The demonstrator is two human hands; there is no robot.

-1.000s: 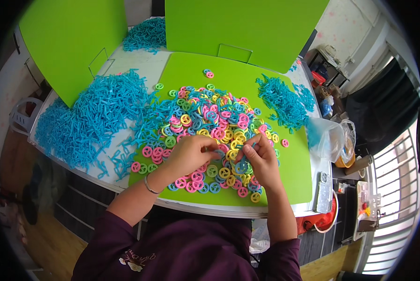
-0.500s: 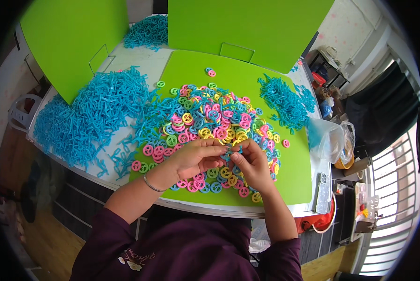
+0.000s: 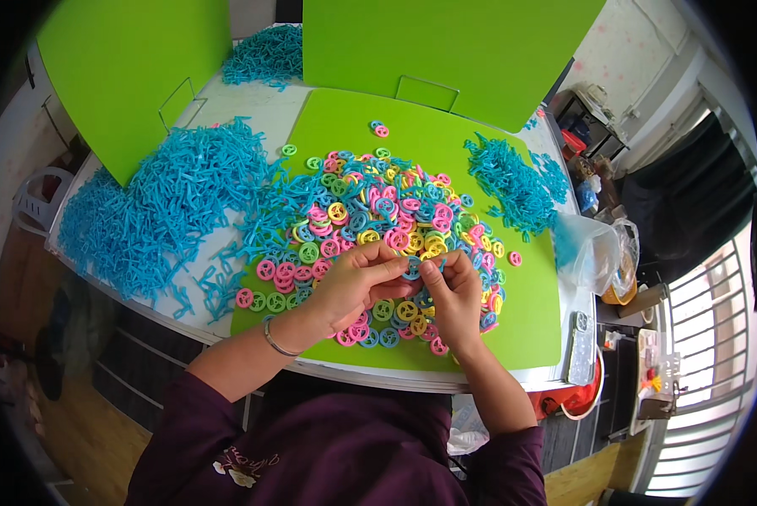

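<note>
Between our hands: a blue ring (image 3: pixel 411 268), mostly hidden by fingers.
Left hand (image 3: pixel 355 283): pinches the ring.
Right hand (image 3: pixel 452 291): pinches it too, both hands together.
Under our hands: pile of coloured rings (image 3: pixel 370 221), partly covered.

The left hand (image 3: pixel 353 287) and right hand (image 3: pixel 454 291) meet over a small blue ring (image 3: pixel 411 270), whose shape the fingers (image 3: pixel 387 268) mostly cover. Rings of the heap (image 3: pixel 378 219) under both palms are hidden. Each blue strip in the pile (image 3: pixel 159 211) is too small to make out, and the bench (image 3: pixel 226 105) passes behind the upright green boards (image 3: pixel 446 42).
</note>
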